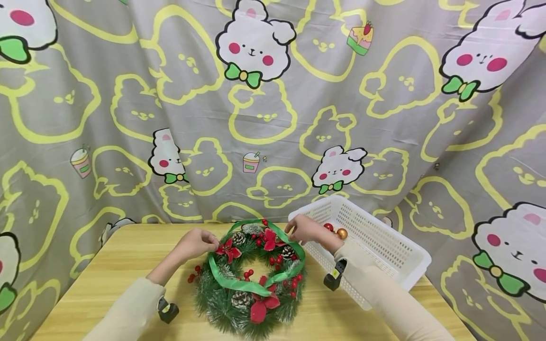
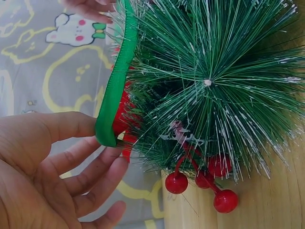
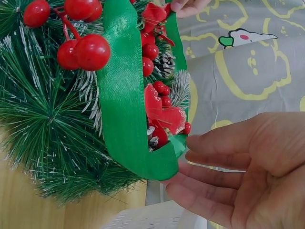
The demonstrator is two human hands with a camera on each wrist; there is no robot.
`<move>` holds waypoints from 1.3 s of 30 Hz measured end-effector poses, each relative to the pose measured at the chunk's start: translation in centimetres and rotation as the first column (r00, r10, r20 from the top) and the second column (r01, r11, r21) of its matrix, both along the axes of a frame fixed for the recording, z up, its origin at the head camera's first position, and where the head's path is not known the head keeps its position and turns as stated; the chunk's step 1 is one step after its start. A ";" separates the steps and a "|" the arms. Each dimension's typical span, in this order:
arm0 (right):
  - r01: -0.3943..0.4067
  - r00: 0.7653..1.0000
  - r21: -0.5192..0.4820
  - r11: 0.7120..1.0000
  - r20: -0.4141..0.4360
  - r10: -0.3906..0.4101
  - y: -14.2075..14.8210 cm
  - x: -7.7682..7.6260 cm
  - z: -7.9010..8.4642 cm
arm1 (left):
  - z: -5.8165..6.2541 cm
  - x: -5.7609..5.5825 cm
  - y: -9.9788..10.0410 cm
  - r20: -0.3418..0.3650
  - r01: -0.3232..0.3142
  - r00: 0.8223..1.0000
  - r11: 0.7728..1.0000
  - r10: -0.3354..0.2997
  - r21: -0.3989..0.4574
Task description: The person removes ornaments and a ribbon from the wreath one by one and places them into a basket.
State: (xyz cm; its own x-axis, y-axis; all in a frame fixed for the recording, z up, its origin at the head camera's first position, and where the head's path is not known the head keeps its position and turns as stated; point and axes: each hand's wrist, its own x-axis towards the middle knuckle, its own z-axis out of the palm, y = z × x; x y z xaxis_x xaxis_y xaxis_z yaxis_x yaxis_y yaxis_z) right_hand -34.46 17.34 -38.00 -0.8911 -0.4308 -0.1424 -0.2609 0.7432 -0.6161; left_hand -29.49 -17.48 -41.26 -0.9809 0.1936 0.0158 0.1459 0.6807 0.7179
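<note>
A green pine wreath [image 1: 217,308] lies on the table, trimmed with pine cones [image 1: 241,299], red flowers [image 1: 258,310] and clusters of red berries [image 2: 225,200]. Over its top runs a loop of green ribbon [image 1: 239,285], standing off the needles in places. My left hand [image 1: 195,245] pinches the ribbon at the wreath's far left, thumb on one face and fingers behind, as the left wrist view shows. Across from it, my right hand [image 1: 304,229] pinches the ribbon at the far right edge, between thumb and fingers [image 3: 209,181].
To the right stands a white perforated basket [image 1: 375,232], with a red ball [image 1: 328,227] and a gold ball [image 1: 342,233] inside; my right forearm passes over its near side. Behind the wooden table [image 1: 128,255] hangs a patterned grey curtain [image 1: 264,156].
</note>
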 end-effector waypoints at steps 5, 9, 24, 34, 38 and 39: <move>-0.015 1.000 -0.001 1.000 -0.002 0.015 -0.1 0.0 0.0 | 0.0 0.0 0.0 -0.015 -0.002 1.000 1.000 0.002 -0.002; -0.023 1.000 0.005 1.000 -0.003 0.023 -0.1 0.2 0.0 | 0.1 0.0 -0.1 -0.011 0.022 1.000 1.000 -0.022 0.010; 0.013 0.998 0.059 0.998 -0.068 -0.009 -0.9 0.1 -0.5 | -1.9 -0.3 -1.7 -0.081 0.304 0.950 0.952 -0.302 0.019; 0.022 0.997 0.046 0.999 -0.080 -0.019 -0.8 0.1 -0.3 | -1.9 -0.4 -2.1 -0.058 0.291 0.955 0.957 -0.290 0.018; 0.038 0.992 0.039 0.999 -0.121 -0.033 -0.8 -0.1 0.0 | -2.0 -0.4 -2.2 -0.065 0.283 0.958 0.958 -0.279 0.049; 0.039 0.993 0.036 0.999 -0.115 -0.034 -0.7 -0.1 -0.1 | -2.3 -0.3 -2.3 -0.056 0.285 0.958 0.957 -0.282 0.057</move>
